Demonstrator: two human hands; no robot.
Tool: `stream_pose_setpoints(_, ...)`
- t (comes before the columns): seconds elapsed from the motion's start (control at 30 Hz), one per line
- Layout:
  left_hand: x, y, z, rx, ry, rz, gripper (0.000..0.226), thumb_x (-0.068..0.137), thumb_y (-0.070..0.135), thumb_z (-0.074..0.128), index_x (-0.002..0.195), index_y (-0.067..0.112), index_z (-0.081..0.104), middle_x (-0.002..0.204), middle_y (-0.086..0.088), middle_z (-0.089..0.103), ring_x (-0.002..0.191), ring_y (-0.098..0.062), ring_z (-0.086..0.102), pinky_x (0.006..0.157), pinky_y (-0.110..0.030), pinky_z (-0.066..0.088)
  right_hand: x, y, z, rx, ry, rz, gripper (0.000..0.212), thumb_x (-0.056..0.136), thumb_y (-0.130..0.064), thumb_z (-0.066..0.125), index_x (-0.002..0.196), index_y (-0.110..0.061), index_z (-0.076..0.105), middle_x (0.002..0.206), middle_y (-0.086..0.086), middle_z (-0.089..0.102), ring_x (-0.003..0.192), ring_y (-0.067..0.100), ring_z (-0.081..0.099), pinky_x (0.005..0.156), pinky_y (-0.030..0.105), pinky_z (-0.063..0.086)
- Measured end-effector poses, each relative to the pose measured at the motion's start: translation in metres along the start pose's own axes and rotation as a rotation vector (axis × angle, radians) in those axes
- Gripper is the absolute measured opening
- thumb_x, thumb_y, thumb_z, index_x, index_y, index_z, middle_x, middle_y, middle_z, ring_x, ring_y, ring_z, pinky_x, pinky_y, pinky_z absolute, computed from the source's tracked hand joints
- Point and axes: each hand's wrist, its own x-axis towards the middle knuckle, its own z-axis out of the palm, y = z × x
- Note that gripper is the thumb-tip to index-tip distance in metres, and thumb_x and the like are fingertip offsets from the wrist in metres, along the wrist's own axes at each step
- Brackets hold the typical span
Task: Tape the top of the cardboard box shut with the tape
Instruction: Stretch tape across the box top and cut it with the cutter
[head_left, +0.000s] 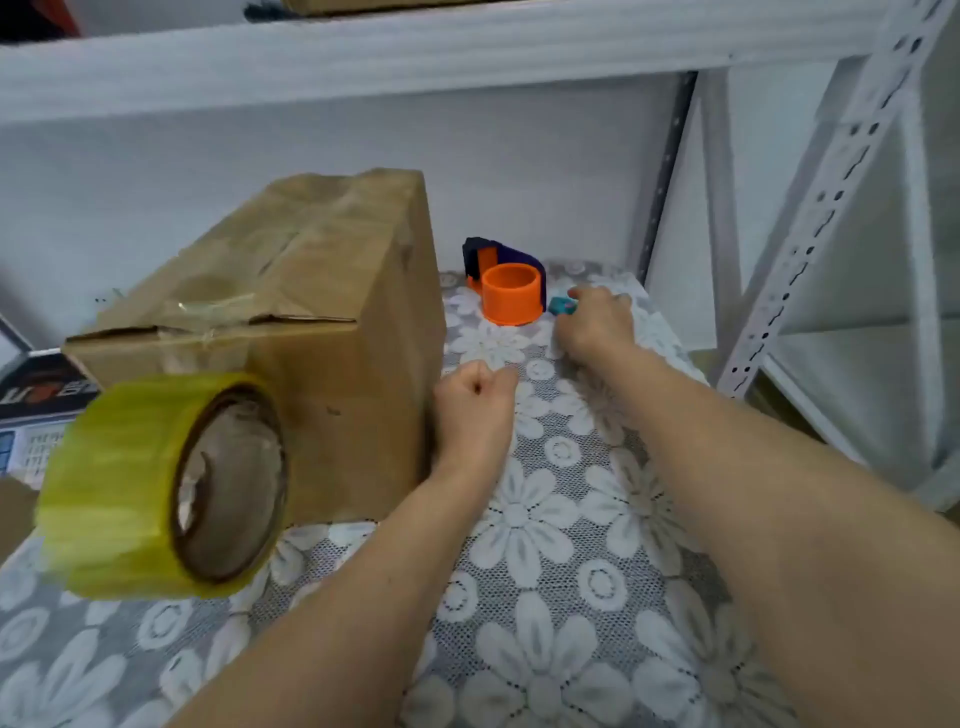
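Note:
The brown cardboard box (311, 291) stands on the lace-covered table, its top flaps folded shut with crumpled clear tape along the seam and front edge. A big roll of yellowish clear tape (130, 488) sits blurred in front of the box at lower left; neither hand holds it. My left hand (475, 410) is a closed fist against the box's lower right side, with nothing visible in it. My right hand (595, 322) reaches farther back, fingers closed on a small teal object (562, 306).
An orange and dark blue tape dispenser (511, 291) stands behind the box's right side, close to my right hand. A white perforated metal shelf frame (810, 218) rises at the right and a shelf board (363, 57) runs overhead. A dark printed carton (36, 395) lies at the far left.

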Motion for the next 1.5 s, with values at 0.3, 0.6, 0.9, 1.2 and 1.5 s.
stream_pose_setpoints(0.3,0.001,-0.002,-0.001,-0.01,-0.066,-0.023,0.036,0.081,0.012,0.06,0.055,0.017,0.035,0.051,-0.002,0.03,0.058,-0.021,0.032,0.06,-0.034,0.036,0.012,-0.005,0.009,-0.059,0.035,0.001,0.036,0.09,-0.003,0.055,0.126,-0.005,0.054,0.128,0.02,0.056,0.124,0.037,0.043,0.098,0.042,0.041)
stream_pose_setpoints(0.6,-0.039,0.032,-0.017,0.2,-0.341,0.016,0.035,0.088,0.014,0.061,0.06,0.017,0.04,0.059,-0.002,0.046,0.058,-0.012,0.048,0.058,-0.025,0.039,-0.072,-0.021,-0.045,0.763,-0.125,0.236,0.052,0.076,0.014,0.066,0.125,-0.004,0.058,0.121,0.012,0.059,0.104,0.022,0.059,0.094,0.03,0.049)
stream_pose_setpoints(0.9,-0.135,0.073,-0.088,0.236,-0.376,0.34,0.017,0.082,0.01,0.065,0.082,0.022,0.052,0.063,0.01,0.049,0.055,-0.003,0.046,0.056,-0.019,0.043,-0.201,-0.056,-0.085,1.312,-0.314,0.201,0.026,0.079,0.016,0.06,0.095,-0.004,0.064,0.089,0.013,0.061,0.078,0.02,0.062,0.069,0.027,0.054)
stream_pose_setpoints(1.2,-0.183,0.1,-0.164,0.337,-0.301,0.838,0.011,0.086,0.014,0.062,0.095,0.018,0.058,0.077,0.007,0.058,0.068,-0.013,0.057,0.063,-0.035,0.051,-0.285,-0.089,-0.097,1.446,-0.5,0.056,0.02,0.098,0.0,0.04,0.113,-0.002,0.053,0.074,0.01,0.062,0.047,0.014,0.056,0.044,0.024,0.047)
stream_pose_setpoints(1.5,-0.119,0.116,-0.236,0.102,0.131,0.244,0.018,0.085,0.022,0.064,0.102,0.017,0.059,0.099,0.005,0.062,0.092,-0.01,0.059,0.075,-0.02,0.044,-0.299,-0.108,-0.087,1.054,-0.283,-0.052,0.018,0.095,-0.006,0.053,0.111,-0.005,0.06,0.092,0.008,0.072,0.074,0.016,0.067,0.068,0.027,0.053)
